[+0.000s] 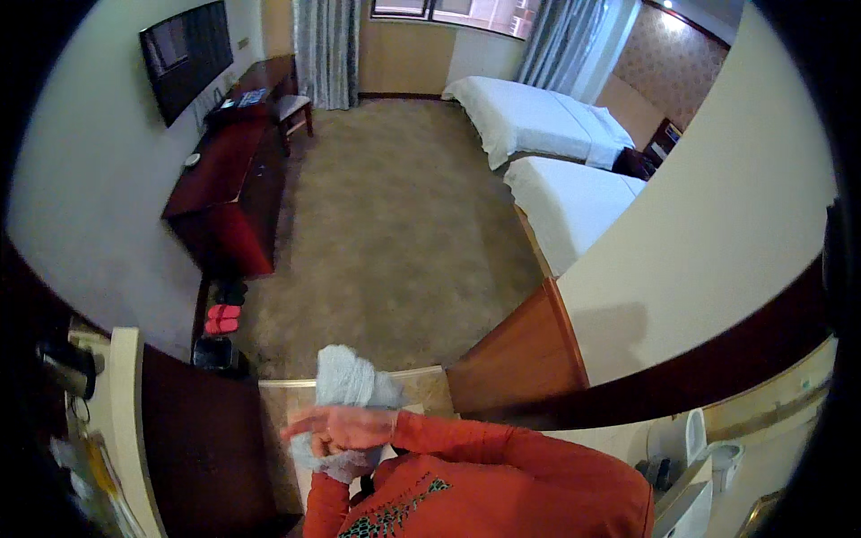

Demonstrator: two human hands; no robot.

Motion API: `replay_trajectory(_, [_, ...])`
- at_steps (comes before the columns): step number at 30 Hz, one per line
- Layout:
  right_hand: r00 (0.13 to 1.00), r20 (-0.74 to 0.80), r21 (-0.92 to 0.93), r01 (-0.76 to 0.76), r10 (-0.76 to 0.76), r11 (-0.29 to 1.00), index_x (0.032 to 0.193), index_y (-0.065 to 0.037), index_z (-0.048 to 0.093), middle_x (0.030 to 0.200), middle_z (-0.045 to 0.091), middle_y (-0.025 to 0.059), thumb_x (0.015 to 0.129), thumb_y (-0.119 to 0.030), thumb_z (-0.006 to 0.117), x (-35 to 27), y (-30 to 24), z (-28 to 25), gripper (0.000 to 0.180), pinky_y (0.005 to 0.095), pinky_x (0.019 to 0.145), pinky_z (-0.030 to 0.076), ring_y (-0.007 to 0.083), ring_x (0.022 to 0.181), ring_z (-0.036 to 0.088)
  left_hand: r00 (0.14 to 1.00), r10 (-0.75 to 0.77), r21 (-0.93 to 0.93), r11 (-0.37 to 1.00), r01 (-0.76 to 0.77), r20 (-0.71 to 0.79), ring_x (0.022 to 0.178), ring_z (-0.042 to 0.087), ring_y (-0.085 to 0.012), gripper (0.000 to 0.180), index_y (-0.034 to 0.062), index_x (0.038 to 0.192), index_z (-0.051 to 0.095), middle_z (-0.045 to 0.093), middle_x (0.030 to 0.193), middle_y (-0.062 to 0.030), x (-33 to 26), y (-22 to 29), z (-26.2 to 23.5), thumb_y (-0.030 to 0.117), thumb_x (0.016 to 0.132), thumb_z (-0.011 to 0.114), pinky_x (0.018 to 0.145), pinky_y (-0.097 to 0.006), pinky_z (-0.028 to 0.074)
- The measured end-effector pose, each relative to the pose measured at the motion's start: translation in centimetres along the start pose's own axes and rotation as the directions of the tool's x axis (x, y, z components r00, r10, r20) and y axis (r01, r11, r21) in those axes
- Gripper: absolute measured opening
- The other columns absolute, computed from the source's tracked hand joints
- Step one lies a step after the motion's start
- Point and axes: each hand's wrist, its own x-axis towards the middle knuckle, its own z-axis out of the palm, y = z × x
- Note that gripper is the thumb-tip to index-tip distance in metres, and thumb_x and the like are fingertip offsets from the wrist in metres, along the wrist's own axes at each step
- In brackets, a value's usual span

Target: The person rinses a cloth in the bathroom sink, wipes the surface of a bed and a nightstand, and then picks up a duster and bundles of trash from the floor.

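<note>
Cloth (345,381), soft and nubbly, pale grey-blue, one bunched wad held up in front of the person's orange knit top (502,475). Right hand (345,429) lies flat across it, fingers together; left hand is buried under it, can't tell its grip. Beyond the beige carpet (395,224): two white beds (538,117), one dark red glossy desk (224,179).

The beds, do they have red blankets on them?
No, both beds are covered in plain white bedding; the red things in view are the person's sleeve and the slippers on the floor.
</note>
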Motion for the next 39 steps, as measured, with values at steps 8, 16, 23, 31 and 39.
replay_trajectory(8, [0.982, -0.187, 0.176, 0.013, 0.020, 0.984, 0.143, -0.027, 0.004, 0.144, 0.024, 0.0129, 0.090, -0.044, 0.046, 1.3, -8.6, -5.6, 0.070, 0.0267, 0.068, 0.049, 0.0237, 0.095, 0.058, 0.982, -0.178, 0.091, 0.981, 0.173, 0.056, 0.105, 0.046, -0.0181, 0.050, 0.0043, 0.127, 0.036, 0.045, 0.119, -0.0066, 9.1, 4.1, -3.0, 0.031, 0.088, 0.053, 0.089, -0.030, 0.040])
replay_trajectory(16, [0.439, -0.849, -0.219, 0.214, -0.294, 0.952, 0.137, -0.008, 0.029, 0.121, 0.050, 0.0097, 0.083, -0.053, 0.055, -2.1, -15.3, -10.7, 0.075, 0.0293, 0.079, 0.044, 0.0202, 0.102, 0.052, 0.980, -0.123, 0.173, 0.980, 0.095, 0.159, 0.109, 0.044, -0.0186, 0.050, 0.0044, 0.130, 0.033, 0.043, 0.123, -0.0066, 20.0, 6.8, -5.5, 0.030, 0.089, 0.050, 0.092, -0.030, 0.038])
replay_trajectory(23, [0.473, -0.633, -0.259, 0.616, -0.612, 0.744, 0.122, -0.006, 0.049, 0.114, 0.054, 0.0015, 0.087, -0.044, 0.052, 4.3, -17.6, -25.3, 0.052, 0.0273, 0.088, 0.041, 0.0127, 0.100, 0.049, 0.941, 0.020, 0.372, 0.916, -0.153, 0.338, 0.113, 0.041, -0.0190, 0.050, 0.0046, 0.132, 0.031, 0.040, 0.126, -0.0067, 32.5, 4.7, -3.7, 0.029, 0.091, 0.048, 0.094, -0.030, 0.036])
replay_trajectory(31, [-0.230, -0.710, -0.654, 0.564, -0.665, 0.504, 0.095, -0.009, 0.055, 0.085, 0.054, -0.0024, 0.086, -0.036, 0.054, 5.0, -20.4, -30.4, 0.029, 0.0268, 0.069, 0.043, 0.0095, 0.076, 0.050, 0.724, -0.116, 0.520, 0.773, -0.364, 0.680, 0.117, 0.038, -0.0195, 0.051, 0.0048, 0.134, 0.028, 0.038, 0.130, -0.0068, 40.8, -0.1, -10.9, 0.027, 0.092, 0.045, 0.097, -0.030, 0.034])
replay_trajectory(39, [-0.393, -0.746, -0.620, 0.117, -0.537, 0.776, 0.117, -0.007, 0.050, 0.106, 0.052, -0.0003, 0.089, -0.040, 0.051, 4.1, -29.2, -24.8, 0.043, 0.0277, 0.083, 0.038, 0.0125, 0.097, 0.047, 0.538, -0.268, 0.105, 0.944, 0.314, 0.799, 0.126, 0.033, -0.0223, 0.051, 0.0068, 0.139, 0.021, 0.031, 0.139, -0.0079, 51.1, 12.2, -2.3, 0.027, 0.095, 0.038, 0.104, -0.034, 0.029])
